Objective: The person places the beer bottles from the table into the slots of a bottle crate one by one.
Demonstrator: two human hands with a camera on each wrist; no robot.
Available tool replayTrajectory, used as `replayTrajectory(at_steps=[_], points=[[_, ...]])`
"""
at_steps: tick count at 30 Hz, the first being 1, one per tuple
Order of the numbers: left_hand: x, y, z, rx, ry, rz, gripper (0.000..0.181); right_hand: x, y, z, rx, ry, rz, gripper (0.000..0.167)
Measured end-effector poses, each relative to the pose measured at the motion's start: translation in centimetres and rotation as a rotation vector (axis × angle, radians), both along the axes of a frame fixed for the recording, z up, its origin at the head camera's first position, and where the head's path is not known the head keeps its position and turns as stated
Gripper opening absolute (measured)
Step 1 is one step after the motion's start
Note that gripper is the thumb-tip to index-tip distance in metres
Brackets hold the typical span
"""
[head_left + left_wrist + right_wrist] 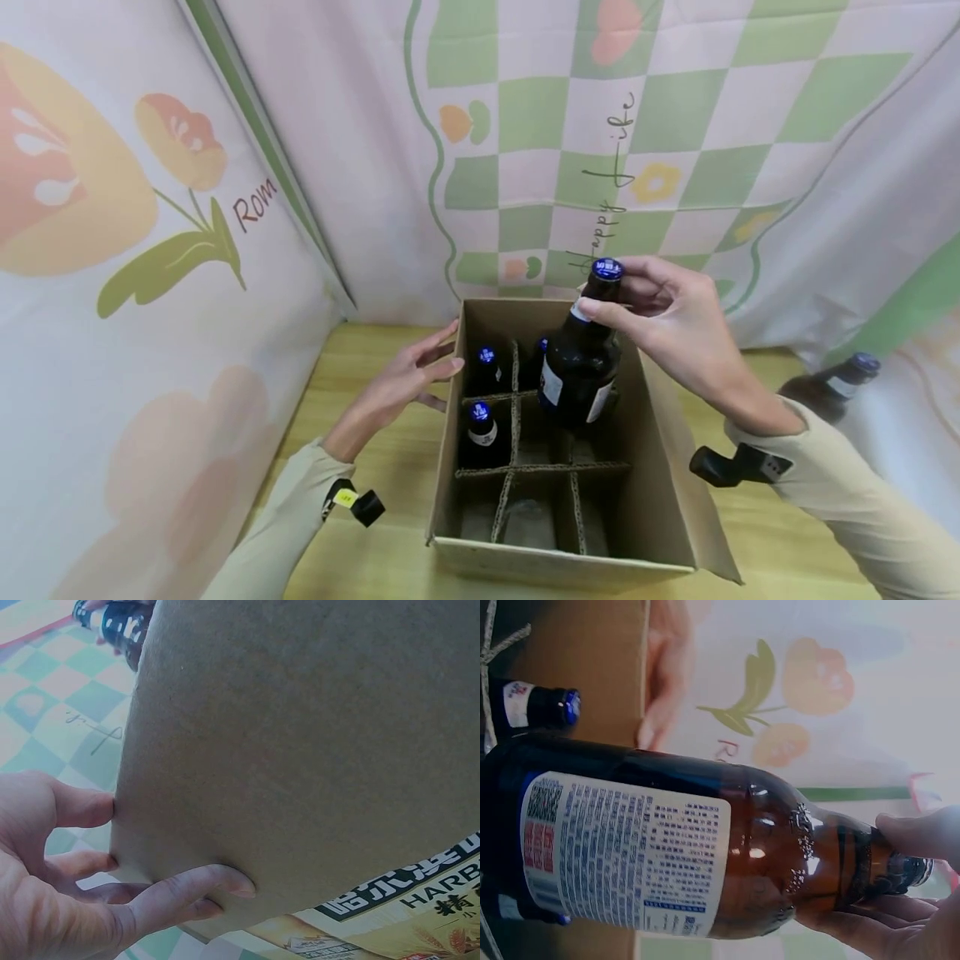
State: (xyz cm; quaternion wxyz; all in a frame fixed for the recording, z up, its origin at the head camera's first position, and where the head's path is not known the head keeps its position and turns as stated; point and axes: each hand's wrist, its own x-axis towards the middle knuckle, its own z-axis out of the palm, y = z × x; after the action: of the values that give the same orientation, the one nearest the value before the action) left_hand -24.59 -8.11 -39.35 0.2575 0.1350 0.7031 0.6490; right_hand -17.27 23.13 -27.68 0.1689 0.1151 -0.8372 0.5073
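A brown glass beer bottle (577, 375) with a blue cap is held at the neck by my right hand (686, 333), thumb on one side and fingers on the other. Its lower part is over or within a cell of the open cardboard box (562, 567); whether its base touches down cannot be seen. The right wrist view shows the beer bottle's back label (622, 851). My left hand (401, 383) touches the box's left side, its fingers spread on the cardboard wall (285, 750). Three blue-capped bottles stand inside, including a near-left bottle (481, 417).
Cardboard dividers (515, 433) split the box into cells, with bare cells at the front. Another beer bottle (828, 387) stands right of the box, behind my right forearm. A box flap (686, 467) hangs out on the right. Printed curtains (360, 167) surround the wooden table (375, 483).
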Motion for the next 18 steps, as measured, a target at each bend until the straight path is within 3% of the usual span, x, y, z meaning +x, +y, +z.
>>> replayTrajectory(at_steps=[7, 18], points=[[0.2, 0.0, 0.1, -0.009, 0.003, 0.0, 0.073, -0.3, -1.4, -0.5, 0.063, -0.096, 0.098, 0.039], [0.0, -0.1, 0.0, -0.009, 0.007, 0.003, 0.072, -1.0, -2.4, -1.7, 0.261, -0.182, 0.083, 0.047]])
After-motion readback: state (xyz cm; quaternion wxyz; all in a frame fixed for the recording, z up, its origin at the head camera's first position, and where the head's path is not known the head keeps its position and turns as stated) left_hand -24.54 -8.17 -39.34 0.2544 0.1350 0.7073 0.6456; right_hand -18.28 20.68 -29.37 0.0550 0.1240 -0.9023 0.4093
